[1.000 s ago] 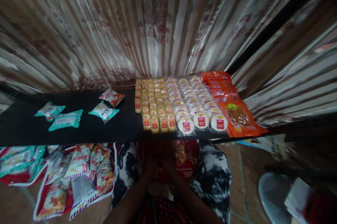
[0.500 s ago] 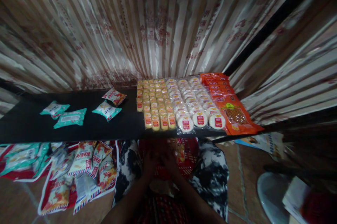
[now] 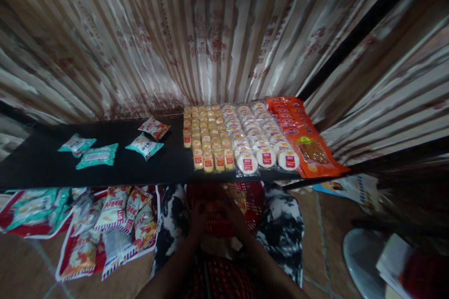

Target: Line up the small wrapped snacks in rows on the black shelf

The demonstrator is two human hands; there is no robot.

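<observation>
Both of my hands are low over a red basket (image 3: 257, 196) on my lap, in the shade of the shelf. Between the fingers of my left hand (image 3: 199, 214) and my right hand (image 3: 229, 211) shows a small wrapped cake (image 3: 212, 207) with an orange label, dim and partly hidden. Both hands are closed about it. More yellow wrapped cakes (image 3: 240, 196) lie in the basket. On the black shelf (image 3: 164, 165) above stand rows of small yellow wrapped cakes (image 3: 208, 161), beside round white wrapped cakes (image 3: 266, 156).
Orange snack bags (image 3: 312, 151) overlap at the shelf's right. Teal packets (image 3: 97, 156) and a red-and-white packet (image 3: 154, 128) lie at its left. Below are a red tray (image 3: 100, 259) of snack packets and another tray (image 3: 26, 231). A grey stool (image 3: 361, 257) stands right; striped curtain (image 3: 210, 32) hangs behind.
My hands have shifted slightly within the basket, and an orange-labelled cake now shows between them. The view has turned a little; the things on the shelf keep their places.
</observation>
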